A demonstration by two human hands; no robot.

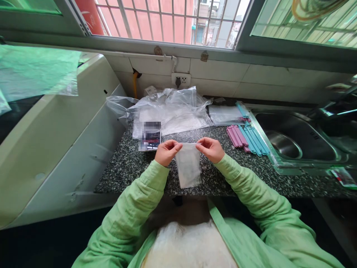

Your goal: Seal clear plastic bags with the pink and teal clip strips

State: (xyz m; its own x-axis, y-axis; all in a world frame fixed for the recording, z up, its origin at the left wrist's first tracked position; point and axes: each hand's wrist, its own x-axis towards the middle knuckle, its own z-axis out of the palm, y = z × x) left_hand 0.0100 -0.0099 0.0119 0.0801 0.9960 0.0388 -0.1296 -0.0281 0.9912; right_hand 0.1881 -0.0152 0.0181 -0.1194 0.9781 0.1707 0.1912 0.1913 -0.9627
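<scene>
A small clear plastic bag [189,167] hangs upright over the counter's front part, stretched between my two hands. My left hand [167,151] pinches its top left corner between thumb and fingers. At the top right corner, my right hand [211,149] pinches it the same way. The bag looks flat, and I cannot make out anything inside it. Just beyond my left hand lies a dark phone-like object [152,137], partly blurred out. To the right of my right hand are pink plastic strips [237,136] and blue plastic strips [253,139], laid in bunches.
Behind my hands, large clear plastic bags [178,111] spread over the speckled counter [122,160]. A flat stack of clear bags [225,114] lies beside them. A steel sink [301,130] is at the right, a pale appliance [83,100] at the left, and a wall socket [181,79] behind.
</scene>
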